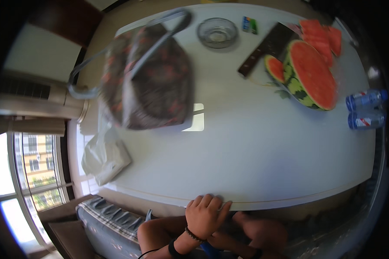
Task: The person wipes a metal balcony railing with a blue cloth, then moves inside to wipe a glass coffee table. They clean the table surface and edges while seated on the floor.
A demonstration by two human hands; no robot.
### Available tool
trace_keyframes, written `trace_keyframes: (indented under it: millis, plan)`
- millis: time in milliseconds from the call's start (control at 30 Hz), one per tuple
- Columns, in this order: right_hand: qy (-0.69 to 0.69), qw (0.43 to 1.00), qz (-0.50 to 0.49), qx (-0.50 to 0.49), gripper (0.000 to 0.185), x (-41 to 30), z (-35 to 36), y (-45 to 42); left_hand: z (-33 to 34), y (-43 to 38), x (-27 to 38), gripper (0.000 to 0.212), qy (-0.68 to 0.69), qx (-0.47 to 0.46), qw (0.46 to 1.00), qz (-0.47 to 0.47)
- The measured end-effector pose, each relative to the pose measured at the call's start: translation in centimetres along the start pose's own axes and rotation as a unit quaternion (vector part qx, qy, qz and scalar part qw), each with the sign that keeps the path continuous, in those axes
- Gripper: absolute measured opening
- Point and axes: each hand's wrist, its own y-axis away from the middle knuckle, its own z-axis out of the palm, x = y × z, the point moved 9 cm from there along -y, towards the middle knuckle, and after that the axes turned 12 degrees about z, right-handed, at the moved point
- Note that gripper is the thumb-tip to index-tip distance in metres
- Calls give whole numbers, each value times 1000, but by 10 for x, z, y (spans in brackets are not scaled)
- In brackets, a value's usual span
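My left hand [203,215] rests palm down at the front edge of a white table [246,155], fingertips on the edge and thumb apart. A beaded bracelet [194,235] and a black band circle its wrist. My right hand [218,240] is low in my lap, partly behind the left wrist. A blue item [210,251] shows beside it; whether the hand holds it is unclear. Left of centre on the table stands a dark patterned tote bag [159,94] with pale handles, slightly blurred. A white plastic bag [105,157] lies near the table's left edge.
At the back are a glass ashtray [217,33] and small blue and green packets [250,25]. A cleaver [265,47] lies beside a cut watermelon [312,76], a small wedge [275,68] and slices [317,37]. Two plastic bottles [366,110] lie far right. A sofa [107,223] is lower left.
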Motion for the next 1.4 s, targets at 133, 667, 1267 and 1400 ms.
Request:
trace_keyframes:
  millis: [133, 667, 1267, 1400]
  plan:
    - [-36, 983, 181, -3, 47, -6, -17, 12, 13, -11, 4, 38, -51, -90, 995, -8]
    - [-618, 732, 212, 195, 57, -9, -141, 239, 24, 46, 60, 56, -245, -614, 738, -135]
    - [-627, 666, 7, 404, 52, -52, -370, 581, 141, -58, 488, 40, -121, -609, 767, 163]
    - [-695, 598, 10, 399, 46, -22, -407, 633, 139, -90, 586, 32, -149, -585, 789, 116]
